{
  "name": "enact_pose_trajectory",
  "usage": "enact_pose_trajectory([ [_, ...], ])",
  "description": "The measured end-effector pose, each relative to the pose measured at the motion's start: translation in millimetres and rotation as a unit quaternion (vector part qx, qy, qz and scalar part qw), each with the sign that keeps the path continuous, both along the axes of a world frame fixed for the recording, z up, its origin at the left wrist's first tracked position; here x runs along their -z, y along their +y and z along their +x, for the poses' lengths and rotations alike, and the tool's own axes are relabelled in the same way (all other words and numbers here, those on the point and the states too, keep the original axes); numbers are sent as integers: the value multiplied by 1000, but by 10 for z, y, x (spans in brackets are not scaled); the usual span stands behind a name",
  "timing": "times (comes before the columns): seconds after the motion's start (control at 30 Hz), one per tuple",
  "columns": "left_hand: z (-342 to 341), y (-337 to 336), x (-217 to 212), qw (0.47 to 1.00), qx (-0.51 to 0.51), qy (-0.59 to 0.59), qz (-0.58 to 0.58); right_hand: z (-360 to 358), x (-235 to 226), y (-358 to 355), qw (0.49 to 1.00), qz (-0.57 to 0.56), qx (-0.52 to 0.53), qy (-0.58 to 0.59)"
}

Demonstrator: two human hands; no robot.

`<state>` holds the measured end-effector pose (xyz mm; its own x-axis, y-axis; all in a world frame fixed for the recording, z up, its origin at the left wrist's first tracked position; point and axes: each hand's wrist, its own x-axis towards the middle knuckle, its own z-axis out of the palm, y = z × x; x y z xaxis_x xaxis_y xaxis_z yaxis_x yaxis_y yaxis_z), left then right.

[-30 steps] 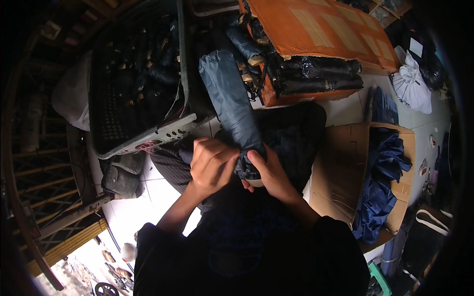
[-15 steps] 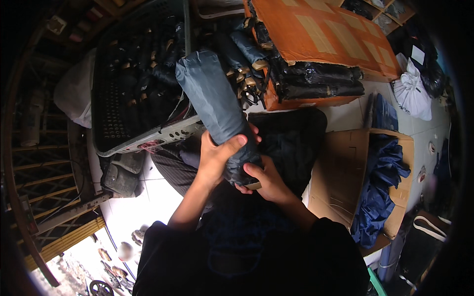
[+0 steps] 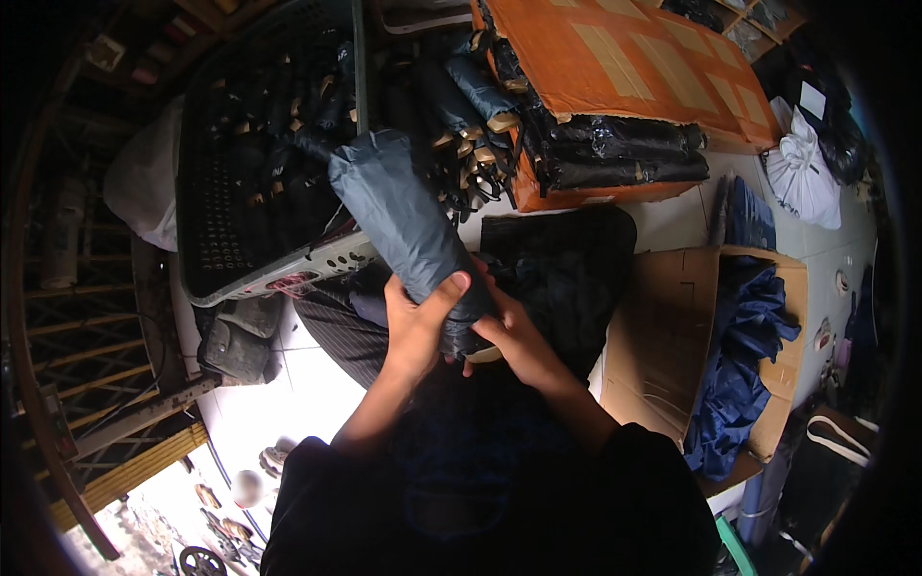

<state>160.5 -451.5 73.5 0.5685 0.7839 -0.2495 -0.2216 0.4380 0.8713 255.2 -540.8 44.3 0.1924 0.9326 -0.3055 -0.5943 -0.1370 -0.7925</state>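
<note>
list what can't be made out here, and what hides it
- Left hand: most fingers, head view, behind the bundle.
- Bundle's underside: head view, turned away from the camera.
- Basket floor: head view, covered by dark rolls.
- Wheel: head view, cut off by the lower edge.

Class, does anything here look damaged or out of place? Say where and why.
Yes. The orange cardboard box, upper right, has a ragged edge and tape patches, so it looks worn. Stray pinkish threads tangle at the lower edge of the plastic basket. The folded umbrella held by left hand and right hand looks wrinkled.
</note>
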Motion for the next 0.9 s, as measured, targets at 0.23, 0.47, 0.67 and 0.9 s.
enact_pose_trajectory([
  [0.23,33,119,42,978,85,-185,-46,120,164,-66,992,55,-94,56],
  [0.47,126,151,-46,983,97,-153,-34,115,4,-4,996,30,-58,56],
  [0.67,173,-45,-128,997,53,-58,22,91,127,-67,996,20,-9,81],
  [0.9,186,-269,-75,995,-1,66,76,18,111,-16,992,34,106,56],
])
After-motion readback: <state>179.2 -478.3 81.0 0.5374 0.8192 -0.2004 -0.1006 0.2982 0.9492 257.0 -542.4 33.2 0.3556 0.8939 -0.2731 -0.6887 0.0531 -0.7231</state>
